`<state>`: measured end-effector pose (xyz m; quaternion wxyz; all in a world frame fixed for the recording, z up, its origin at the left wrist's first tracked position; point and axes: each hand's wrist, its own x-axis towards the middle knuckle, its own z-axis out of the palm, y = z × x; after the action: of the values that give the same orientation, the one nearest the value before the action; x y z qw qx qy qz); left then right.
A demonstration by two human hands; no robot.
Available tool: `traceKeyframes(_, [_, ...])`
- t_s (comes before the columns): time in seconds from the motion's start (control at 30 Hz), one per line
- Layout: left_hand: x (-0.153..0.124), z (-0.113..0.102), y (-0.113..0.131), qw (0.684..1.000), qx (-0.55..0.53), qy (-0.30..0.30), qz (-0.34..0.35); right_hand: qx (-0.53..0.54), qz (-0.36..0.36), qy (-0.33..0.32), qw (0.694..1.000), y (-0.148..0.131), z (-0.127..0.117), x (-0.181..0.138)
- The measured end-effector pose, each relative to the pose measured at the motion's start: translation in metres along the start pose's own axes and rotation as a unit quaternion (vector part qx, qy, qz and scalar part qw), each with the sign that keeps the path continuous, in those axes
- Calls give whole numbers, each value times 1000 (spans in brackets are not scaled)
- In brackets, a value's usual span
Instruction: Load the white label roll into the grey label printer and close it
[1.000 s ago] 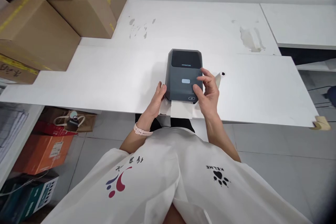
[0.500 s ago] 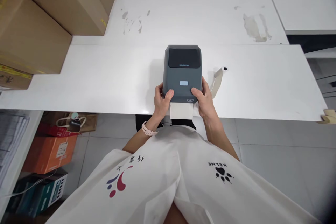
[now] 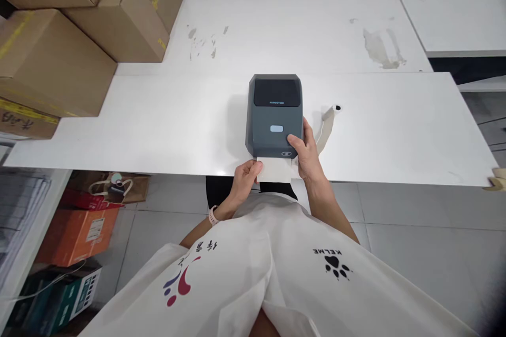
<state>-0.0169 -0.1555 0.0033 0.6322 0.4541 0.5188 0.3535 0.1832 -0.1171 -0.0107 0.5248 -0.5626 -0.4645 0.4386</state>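
Observation:
A dark grey label printer with a black window and a pale button stands on the white table near its front edge. White label paper sticks out of its near side and reaches past the table edge. My left hand pinches the left edge of that paper between thumb and fingers. My right hand grips the printer's right front corner, thumb on top and fingers along the side. To the right of the printer lies a small paper roll with a strip unrolled toward my right hand.
Cardboard boxes are stacked on the left of the table. A beige roll sits at the table's right front corner. Below on the left are an orange box and a paper bag on the floor.
My left hand has left the printer's left front corner and moved down to the label paper, taking hold of its edge. My right hand stays on the printer.

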Motion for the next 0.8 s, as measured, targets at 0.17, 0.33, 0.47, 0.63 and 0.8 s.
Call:
traceKeyframes(0.17, [5,7,16,998,-6,-53,-22,-28,-7,-16,999,0,-2,5])
traceKeyframes(0.33, [7,-7,16,995,37,-96,2,-72,-23,-1,997,-10,0,18])
traceKeyframes(0.47, [8,-25,9,997,49,-29,53,-80,-14,23,996,-21,3,25])
traceKeyframes(0.63, [21,-31,17,975,37,154,158,-143,-31,-6,989,-27,0,32])
traceKeyframes(0.8, [33,-16,25,984,51,79,149,-96,-17,-8,995,-33,-1,28])
